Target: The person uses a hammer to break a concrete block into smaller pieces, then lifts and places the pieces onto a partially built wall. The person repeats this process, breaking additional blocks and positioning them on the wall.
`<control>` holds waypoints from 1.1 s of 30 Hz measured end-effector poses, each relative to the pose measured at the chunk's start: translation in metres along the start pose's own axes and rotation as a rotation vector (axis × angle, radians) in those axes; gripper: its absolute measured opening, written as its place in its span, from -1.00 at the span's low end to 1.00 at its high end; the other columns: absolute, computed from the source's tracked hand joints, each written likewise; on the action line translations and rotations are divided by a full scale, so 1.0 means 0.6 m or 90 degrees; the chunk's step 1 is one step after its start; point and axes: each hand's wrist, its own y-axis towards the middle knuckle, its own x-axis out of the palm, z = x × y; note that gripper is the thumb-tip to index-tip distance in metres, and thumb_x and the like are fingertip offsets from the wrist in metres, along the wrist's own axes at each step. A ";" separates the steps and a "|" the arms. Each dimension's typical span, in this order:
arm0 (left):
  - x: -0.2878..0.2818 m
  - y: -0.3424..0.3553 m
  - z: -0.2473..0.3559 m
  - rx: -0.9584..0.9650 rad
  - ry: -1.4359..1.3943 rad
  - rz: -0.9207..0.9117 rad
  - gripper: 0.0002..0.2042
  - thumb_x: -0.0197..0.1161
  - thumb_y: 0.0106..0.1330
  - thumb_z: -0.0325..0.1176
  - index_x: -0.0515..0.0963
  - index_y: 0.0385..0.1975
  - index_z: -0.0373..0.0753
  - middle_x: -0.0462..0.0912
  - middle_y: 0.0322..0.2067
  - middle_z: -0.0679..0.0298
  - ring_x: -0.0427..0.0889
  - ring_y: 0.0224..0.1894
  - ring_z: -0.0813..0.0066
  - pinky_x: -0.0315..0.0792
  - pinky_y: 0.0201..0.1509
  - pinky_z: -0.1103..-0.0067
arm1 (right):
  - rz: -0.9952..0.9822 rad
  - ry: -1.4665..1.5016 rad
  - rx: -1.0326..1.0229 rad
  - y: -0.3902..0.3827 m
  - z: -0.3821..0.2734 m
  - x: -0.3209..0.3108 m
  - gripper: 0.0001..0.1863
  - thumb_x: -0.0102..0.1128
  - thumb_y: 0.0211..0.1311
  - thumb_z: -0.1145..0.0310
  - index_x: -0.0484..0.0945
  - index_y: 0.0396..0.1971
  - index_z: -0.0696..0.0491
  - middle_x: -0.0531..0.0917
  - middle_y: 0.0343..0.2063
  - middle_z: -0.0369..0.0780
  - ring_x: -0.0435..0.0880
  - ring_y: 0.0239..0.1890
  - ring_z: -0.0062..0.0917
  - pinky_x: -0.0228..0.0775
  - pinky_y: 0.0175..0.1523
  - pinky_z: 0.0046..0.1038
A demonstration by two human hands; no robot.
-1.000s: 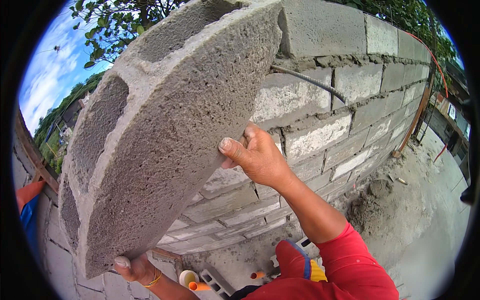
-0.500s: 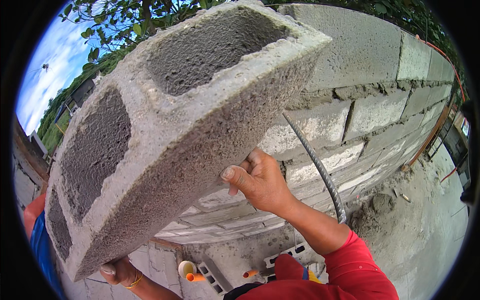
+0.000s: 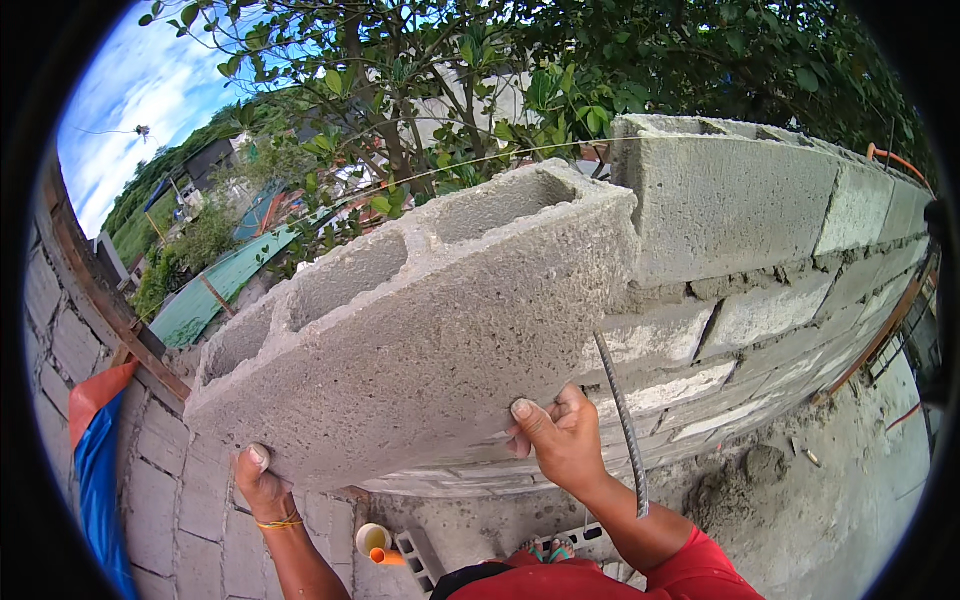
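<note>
A grey hollow concrete block (image 3: 430, 340) with three open cells showing on top is held up in front of me. My left hand (image 3: 262, 485) grips its lower left edge, thumb on the near face. Closer to its lower right corner, my right hand (image 3: 560, 435) is closed on the bottom edge, fingers partly hidden beneath. The block's right end sits beside the end of the top-course block (image 3: 735, 205) on the wall; whether they touch I cannot tell. A ribbed steel bar (image 3: 625, 430) sticks out from behind the held block, passing near my right hand.
The block wall (image 3: 760, 325) curves away right, with rough mortar joints. A thin string line (image 3: 490, 157) runs along its top. Below lie a mortar heap (image 3: 765, 465), a hollow block (image 3: 418, 560), a round container (image 3: 371, 538) and an orange pipe (image 3: 388, 556). Blue sheeting (image 3: 98, 480) hangs left.
Both hands have lowered the block and moved it away from me, bringing it level with the top course. It has tipped more upright, and the trees and wall top behind now show.
</note>
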 end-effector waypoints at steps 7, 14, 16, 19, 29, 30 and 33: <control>0.078 0.094 0.002 -0.114 0.008 -0.035 -0.39 0.40 0.15 -0.05 0.57 0.09 -0.41 0.68 0.02 0.02 0.71 0.04 0.12 0.58 0.19 0.29 | 0.069 -0.010 -0.004 0.006 -0.016 0.013 -0.61 0.41 0.37 0.30 0.29 -0.41 0.06 0.61 -0.60 -0.22 0.54 -0.66 -0.69 0.37 -0.61 -0.60; 0.114 0.163 -0.028 -0.223 -0.051 -0.104 -0.44 0.35 0.25 -0.06 0.55 0.12 -0.37 0.69 0.01 0.02 0.72 0.01 0.14 0.60 0.16 0.27 | 0.119 -0.006 -0.089 0.019 -0.030 0.028 -0.54 0.47 0.32 0.29 0.26 -0.52 0.02 0.53 -0.64 -0.36 0.46 -0.63 -0.79 0.28 -0.60 -0.63; 0.123 0.187 -0.030 -0.244 -0.038 -0.098 -0.45 0.34 0.27 -0.09 0.54 0.15 -0.37 0.68 0.02 0.03 0.72 0.01 0.15 0.61 0.15 0.27 | 0.141 -0.027 -0.087 0.030 -0.034 0.033 -0.51 0.47 0.32 0.28 0.24 -0.55 0.00 0.50 -0.66 -0.38 0.44 -0.63 -0.80 0.26 -0.60 -0.62; 0.141 0.217 -0.029 -0.280 -0.031 -0.086 -0.45 0.33 0.29 -0.13 0.52 0.18 -0.36 0.68 0.04 0.04 0.72 0.02 0.17 0.60 0.15 0.28 | 0.159 -0.032 -0.098 0.051 -0.040 0.041 -0.49 0.47 0.32 0.27 0.22 -0.57 -0.02 0.44 -0.67 -0.41 0.40 -0.63 -0.81 0.23 -0.61 -0.61; 0.168 0.298 -0.039 -0.157 -0.049 -0.132 -0.49 0.32 0.32 -0.12 0.53 0.18 -0.30 0.68 0.05 0.11 0.70 0.04 0.19 0.56 0.21 0.31 | 0.172 -0.041 -0.154 0.134 -0.057 0.059 -0.57 0.41 0.36 0.12 0.37 -0.42 0.07 0.50 -0.67 -0.36 0.44 -0.68 -0.78 0.27 -0.63 -0.61; 0.161 0.313 -0.043 -0.145 -0.040 -0.119 -0.47 0.31 0.32 -0.12 0.51 0.20 -0.31 0.66 0.07 0.10 0.69 0.07 0.18 0.55 0.22 0.30 | 0.170 -0.034 -0.177 0.147 -0.055 0.061 -0.57 0.37 0.40 0.13 0.36 -0.44 0.09 0.53 -0.66 -0.32 0.47 -0.67 -0.75 0.26 -0.64 -0.60; 0.136 0.354 -0.065 -0.092 -0.075 -0.155 -0.43 0.29 0.32 -0.11 0.48 0.23 -0.35 0.64 0.10 0.06 0.67 0.11 0.15 0.52 0.26 0.29 | 0.188 -0.089 -0.110 0.172 -0.047 0.061 -0.59 0.33 0.43 0.15 0.36 -0.44 0.10 0.57 -0.65 -0.27 0.50 -0.69 -0.72 0.28 -0.64 -0.57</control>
